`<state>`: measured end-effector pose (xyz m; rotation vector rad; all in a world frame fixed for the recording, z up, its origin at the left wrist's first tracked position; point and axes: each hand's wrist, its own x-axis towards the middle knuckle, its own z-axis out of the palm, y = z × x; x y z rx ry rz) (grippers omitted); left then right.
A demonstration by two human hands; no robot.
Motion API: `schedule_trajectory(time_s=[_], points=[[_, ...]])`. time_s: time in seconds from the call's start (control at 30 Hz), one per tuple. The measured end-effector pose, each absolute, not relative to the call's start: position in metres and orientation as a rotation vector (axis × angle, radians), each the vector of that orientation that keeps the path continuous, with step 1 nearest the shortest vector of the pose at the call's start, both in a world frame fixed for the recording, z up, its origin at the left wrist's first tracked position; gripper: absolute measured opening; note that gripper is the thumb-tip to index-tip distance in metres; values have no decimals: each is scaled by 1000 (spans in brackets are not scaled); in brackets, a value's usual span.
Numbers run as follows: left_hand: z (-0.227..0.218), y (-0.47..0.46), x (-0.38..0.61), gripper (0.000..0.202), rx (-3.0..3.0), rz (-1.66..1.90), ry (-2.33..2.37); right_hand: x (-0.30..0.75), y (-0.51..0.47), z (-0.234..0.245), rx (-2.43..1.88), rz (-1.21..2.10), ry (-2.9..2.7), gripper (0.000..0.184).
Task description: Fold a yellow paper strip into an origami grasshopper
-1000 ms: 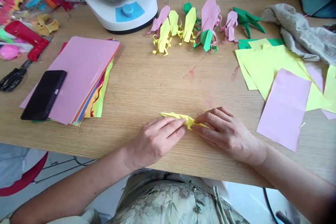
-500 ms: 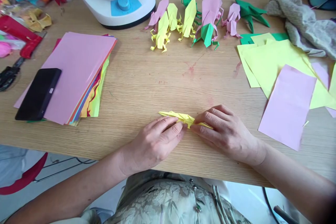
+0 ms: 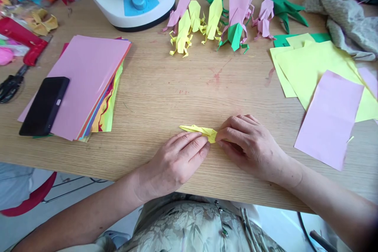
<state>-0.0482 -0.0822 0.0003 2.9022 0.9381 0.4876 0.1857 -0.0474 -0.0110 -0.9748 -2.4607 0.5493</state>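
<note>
A narrow piece of folded yellow paper (image 3: pixel 203 130) lies low over the wooden table (image 3: pixel 165 90) near its front edge, its pointed end toward the left. The fingers of my left hand (image 3: pixel 180 159) press together on its near side and cover part of it. At its right end, my right hand (image 3: pixel 251 145) pinches the paper between thumb and fingers, hiding that tip.
Several folded paper figures (image 3: pixel 213 17) stand at the back beside a white fan (image 3: pixel 138 4). At left, a black phone (image 3: pixel 44 106) rests on stacked coloured paper (image 3: pixel 88 59). Loose yellow sheets (image 3: pixel 313 63), a pink sheet (image 3: pixel 329 122) and a grey cloth (image 3: pixel 339 15) lie at right.
My right hand's fingers have curled closer over the right end of the yellow paper, which no longer shows beneath them. My left hand has shifted only slightly.
</note>
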Motion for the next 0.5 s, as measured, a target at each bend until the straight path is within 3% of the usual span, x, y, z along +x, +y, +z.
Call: schedule_trajectory(time_s=[0.33, 0.5], points=[[-5, -79, -53, 33, 2964, 509, 867, 185, -48, -12, -1010, 624, -2370, 9], [0, -80, -42, 28, 2960, 487, 978, 193, -55, -10, -1000, 511, -2430, 9]])
